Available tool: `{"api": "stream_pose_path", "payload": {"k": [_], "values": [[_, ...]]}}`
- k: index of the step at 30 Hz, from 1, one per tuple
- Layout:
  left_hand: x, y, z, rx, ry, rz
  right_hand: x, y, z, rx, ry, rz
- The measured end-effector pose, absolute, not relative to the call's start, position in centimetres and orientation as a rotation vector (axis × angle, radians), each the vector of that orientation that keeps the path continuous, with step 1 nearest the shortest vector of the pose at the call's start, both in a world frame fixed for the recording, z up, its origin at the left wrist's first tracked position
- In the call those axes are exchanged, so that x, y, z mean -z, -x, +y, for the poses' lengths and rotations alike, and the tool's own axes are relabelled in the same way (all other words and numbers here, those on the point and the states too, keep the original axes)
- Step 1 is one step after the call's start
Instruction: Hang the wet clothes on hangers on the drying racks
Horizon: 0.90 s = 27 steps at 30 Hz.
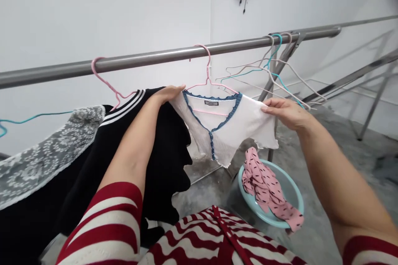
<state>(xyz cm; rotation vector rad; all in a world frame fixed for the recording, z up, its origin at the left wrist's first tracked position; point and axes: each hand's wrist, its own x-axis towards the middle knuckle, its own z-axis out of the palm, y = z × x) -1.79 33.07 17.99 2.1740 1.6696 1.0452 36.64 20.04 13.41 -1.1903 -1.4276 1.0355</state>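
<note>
A white ribbed short-sleeved top [200, 134] with blue ruffled trim hangs on a pink hanger [207, 64] hooked over the metal rail. My left hand [172, 92] pinches the top at its left shoulder, beside the hanger's arm. On the other side, my right hand [284, 112] grips the sleeve between thumb and fingers, holding it out sideways. The top's front faces me, its neckline open above a short row of blue buttons. Just left of it, a black garment with white stripes [124, 107] hangs on another pink hanger [107, 83], partly behind my left forearm.
The metal rail [155, 56] crosses in front of a white wall. Several bare hangers [276, 66] hang at its right, by the rack's leg. Below, a light blue basin [297, 192] holds a pink patterned cloth [264, 182]. A lace-trimmed black garment [59, 145] hangs far left.
</note>
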Motion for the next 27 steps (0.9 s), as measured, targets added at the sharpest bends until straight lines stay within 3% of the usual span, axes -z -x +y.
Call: {"api": "stream_pose_path", "payload": {"k": [4,8,11,15,18,21,27], "values": [[-17.3,2.1,32.6,-0.754,-1.992,1.486,-14.6,-36.4,19.1,-0.769,1.275,-1.502],[-16.2,2.2,32.0,-0.84,-1.891,1.34,-16.1,-31.7,16.3,0.22,1.171,-1.664],[-15.8,2.4,31.7,-0.827,-1.847,1.226,-17.2,-26.5,15.5,0.479,0.955,-1.884],[-16.0,3.1,31.3,-0.715,-1.731,1.083,-19.0,-22.5,18.2,0.456,1.161,-1.957],[-16.3,3.5,30.7,-0.707,-1.689,0.999,-20.4,-22.1,21.0,0.189,1.374,-2.036],[-16.5,3.5,30.4,-0.803,-1.695,0.969,-21.3,-22.3,22.4,-0.04,1.343,-2.082],[-16.0,4.5,30.9,-0.75,-1.776,1.116,-22.3,-22.6,22.6,-0.076,1.34,-2.023]]}}
